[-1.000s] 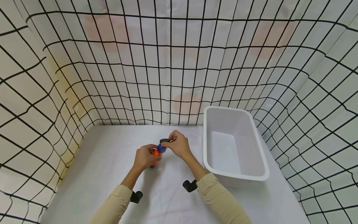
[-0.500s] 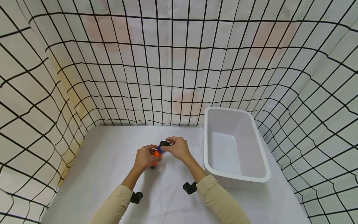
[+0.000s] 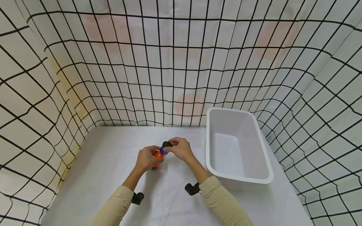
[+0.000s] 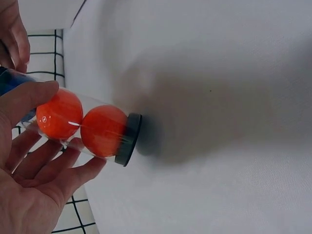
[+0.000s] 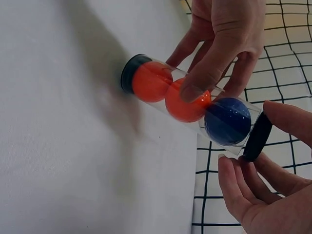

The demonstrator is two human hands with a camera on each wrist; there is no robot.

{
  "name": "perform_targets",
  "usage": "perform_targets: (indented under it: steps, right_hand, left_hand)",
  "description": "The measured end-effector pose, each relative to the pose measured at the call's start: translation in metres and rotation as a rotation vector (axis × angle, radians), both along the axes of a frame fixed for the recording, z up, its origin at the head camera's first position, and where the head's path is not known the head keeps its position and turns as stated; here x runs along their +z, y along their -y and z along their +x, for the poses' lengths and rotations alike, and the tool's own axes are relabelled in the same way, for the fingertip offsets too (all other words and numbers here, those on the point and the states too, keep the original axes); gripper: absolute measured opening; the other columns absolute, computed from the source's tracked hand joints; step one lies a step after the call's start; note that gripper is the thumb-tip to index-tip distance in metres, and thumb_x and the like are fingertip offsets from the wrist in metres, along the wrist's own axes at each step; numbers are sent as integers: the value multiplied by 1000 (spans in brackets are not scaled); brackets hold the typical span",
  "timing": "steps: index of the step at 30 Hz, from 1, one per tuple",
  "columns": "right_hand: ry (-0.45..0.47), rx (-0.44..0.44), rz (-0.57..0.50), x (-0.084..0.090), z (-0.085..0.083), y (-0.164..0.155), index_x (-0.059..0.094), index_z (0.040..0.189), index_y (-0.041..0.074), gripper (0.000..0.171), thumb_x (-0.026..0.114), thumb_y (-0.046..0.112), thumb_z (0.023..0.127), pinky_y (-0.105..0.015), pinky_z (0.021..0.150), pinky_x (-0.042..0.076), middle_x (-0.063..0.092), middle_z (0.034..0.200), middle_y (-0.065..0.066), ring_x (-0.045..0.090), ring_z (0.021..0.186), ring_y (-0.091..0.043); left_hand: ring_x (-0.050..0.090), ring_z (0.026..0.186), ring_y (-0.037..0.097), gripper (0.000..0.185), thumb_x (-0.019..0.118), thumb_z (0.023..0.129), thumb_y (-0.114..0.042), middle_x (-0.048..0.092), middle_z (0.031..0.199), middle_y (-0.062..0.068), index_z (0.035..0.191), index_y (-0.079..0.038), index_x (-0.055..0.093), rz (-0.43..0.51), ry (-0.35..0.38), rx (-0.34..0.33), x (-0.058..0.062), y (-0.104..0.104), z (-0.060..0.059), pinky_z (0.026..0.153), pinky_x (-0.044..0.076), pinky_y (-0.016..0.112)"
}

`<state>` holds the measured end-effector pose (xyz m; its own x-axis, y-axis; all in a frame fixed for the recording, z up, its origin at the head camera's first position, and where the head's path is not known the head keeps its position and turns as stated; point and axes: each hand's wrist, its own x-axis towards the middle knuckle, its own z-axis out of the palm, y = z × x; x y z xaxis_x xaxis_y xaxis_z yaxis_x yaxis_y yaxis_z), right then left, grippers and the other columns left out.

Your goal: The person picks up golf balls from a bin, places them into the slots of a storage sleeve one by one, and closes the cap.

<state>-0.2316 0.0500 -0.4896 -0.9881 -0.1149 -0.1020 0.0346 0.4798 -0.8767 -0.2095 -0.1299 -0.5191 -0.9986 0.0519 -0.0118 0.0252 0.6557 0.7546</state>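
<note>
A person in beige sleeves stands at a white table (image 3: 113, 175) walled in by black-gridded white sheeting (image 3: 169, 62). Their left hand (image 3: 145, 158) grips a clear plastic tube (image 5: 185, 100) upright near the middle of the table, thumb on one side and fingers curled round the other, with the tube's black base cap (image 4: 127, 139) resting on the tabletop. Inside the tube sit three balls in a stack: two orange balls (image 4: 83, 122) at the bottom and a blue ball (image 5: 227, 121) at the top. The right hand (image 3: 180, 149) pinches a black lid (image 5: 257, 136) between thumb and fingertips, holding it right at the tube's open top end, beside the blue ball. A white plastic bin (image 3: 251, 179) stands on the table to the right of the hands.
</note>
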Motion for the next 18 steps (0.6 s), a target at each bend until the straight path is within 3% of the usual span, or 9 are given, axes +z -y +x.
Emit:
perform_targets:
  steps: [12,18]
  right_hand:
    - [15,-4,4,1,2,0,72,113,10,42,85,33,80,-35,75,55,74,108,-12,68,97,-26]
    - [38,4,2,3,4,-1,72,113,10,42,85,33,81,-38,77,55,76,107,-12,70,98,-27]
  left_hand:
    - [73,91,27,44,89,73,-13,77,105,14,114,-4,75,-12,6,-14,0,1,-2,81,61,41]
    - [72,99,35,45,89,74,-14,76,111,17,115,-5,74,-15,34,-4,2,1,-1,82,60,43]
